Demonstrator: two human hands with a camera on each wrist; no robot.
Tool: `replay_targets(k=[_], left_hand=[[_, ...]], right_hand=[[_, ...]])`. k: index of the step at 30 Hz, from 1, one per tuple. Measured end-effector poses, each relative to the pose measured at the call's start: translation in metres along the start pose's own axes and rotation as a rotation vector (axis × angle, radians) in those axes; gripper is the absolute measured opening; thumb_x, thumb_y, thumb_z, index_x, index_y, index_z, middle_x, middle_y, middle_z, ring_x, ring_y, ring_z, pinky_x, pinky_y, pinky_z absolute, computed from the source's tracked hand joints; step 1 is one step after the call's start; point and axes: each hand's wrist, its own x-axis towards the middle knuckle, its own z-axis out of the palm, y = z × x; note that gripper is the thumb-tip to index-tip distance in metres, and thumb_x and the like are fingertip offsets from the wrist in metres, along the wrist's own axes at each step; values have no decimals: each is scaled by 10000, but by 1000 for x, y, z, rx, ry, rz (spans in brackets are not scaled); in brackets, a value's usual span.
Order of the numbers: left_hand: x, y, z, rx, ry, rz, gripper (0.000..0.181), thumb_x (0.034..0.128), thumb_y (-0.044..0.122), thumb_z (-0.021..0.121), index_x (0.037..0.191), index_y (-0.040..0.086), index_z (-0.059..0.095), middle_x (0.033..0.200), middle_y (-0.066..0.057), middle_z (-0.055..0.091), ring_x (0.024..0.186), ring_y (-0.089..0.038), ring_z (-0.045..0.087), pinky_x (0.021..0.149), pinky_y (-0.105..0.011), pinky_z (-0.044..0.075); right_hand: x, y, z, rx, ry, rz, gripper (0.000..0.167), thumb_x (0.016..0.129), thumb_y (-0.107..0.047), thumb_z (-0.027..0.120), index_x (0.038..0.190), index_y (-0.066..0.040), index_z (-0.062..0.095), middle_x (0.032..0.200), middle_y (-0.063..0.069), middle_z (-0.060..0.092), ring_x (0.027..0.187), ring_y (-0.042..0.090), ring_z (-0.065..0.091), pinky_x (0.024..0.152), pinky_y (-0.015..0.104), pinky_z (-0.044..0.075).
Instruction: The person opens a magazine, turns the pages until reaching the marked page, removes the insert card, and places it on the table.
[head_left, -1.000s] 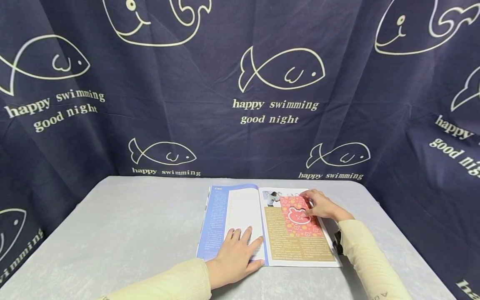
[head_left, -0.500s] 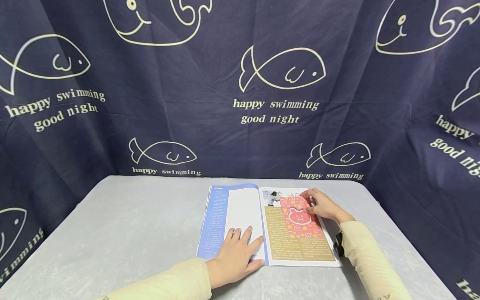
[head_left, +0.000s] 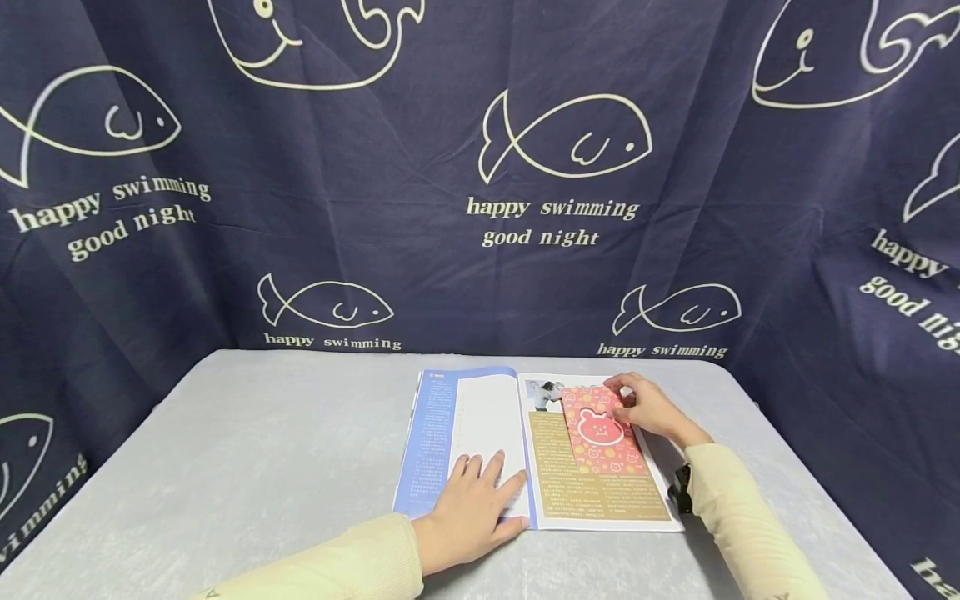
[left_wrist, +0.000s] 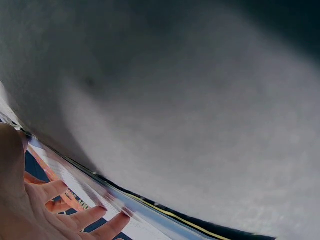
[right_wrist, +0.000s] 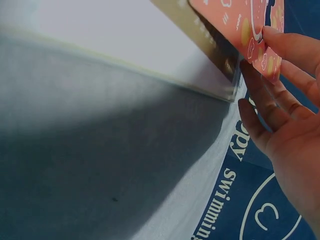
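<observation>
An open magazine [head_left: 551,500] lies on the table, its left page blue and white, its right page brown with text. Over the right page is a thin pink card [head_left: 591,450] with a bear face, shaped like a paper envelope. My right hand [head_left: 648,406] pinches it by its right side. In the right wrist view the thumb lies on the face of the pink card [right_wrist: 235,25], fingers behind, and its near edge stands off the page. With fingers spread, my left hand [head_left: 468,512] rests on the lower left page by the fold. The left wrist view shows that hand [left_wrist: 65,215] only partly.
The grey table [head_left: 262,467] stretches widely to the left of the magazine. A dark blue curtain [head_left: 420,217] with fish drawings and lettering hangs behind and along both sides. A black band [head_left: 681,490] is on the right wrist.
The pink card's far edge has risen slightly from the page, along with a small upward shift of my right hand. My left hand has stayed in place on the magazine.
</observation>
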Motion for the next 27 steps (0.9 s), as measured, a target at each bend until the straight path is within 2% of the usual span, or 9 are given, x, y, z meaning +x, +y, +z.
replay_targets(k=[7, 16, 27], left_hand=[[0, 0, -2, -4, -21, 0, 556, 888, 595, 367, 1323, 257, 444, 1309, -128, 491, 1079, -300, 517, 929, -480, 355], [-1, 0, -4, -5, -40, -3, 560, 888, 600, 359, 1329, 262, 436, 1318, -131, 485, 1098, -307, 513, 933, -486, 354], [0, 0, -2, -1, -35, -4, 561, 889, 601, 356, 1328, 263, 441, 1316, -129, 486, 1092, -302, 515, 938, -488, 355]], right_hand=[[-2, 1, -4, 80, -27, 66, 436, 694, 19, 684, 1107, 64, 552, 1064, 209, 538, 777, 211, 593, 685, 280, 470], [-7, 0, -9, 194, -29, 76, 464, 704, 62, 662, 1145, 93, 521, 1092, 256, 517, 737, 183, 591, 621, 222, 474], [-11, 1, -15, 299, -19, 82, 449, 758, 34, 650, 1177, 94, 499, 1058, 275, 548, 679, 53, 569, 608, 223, 481]])
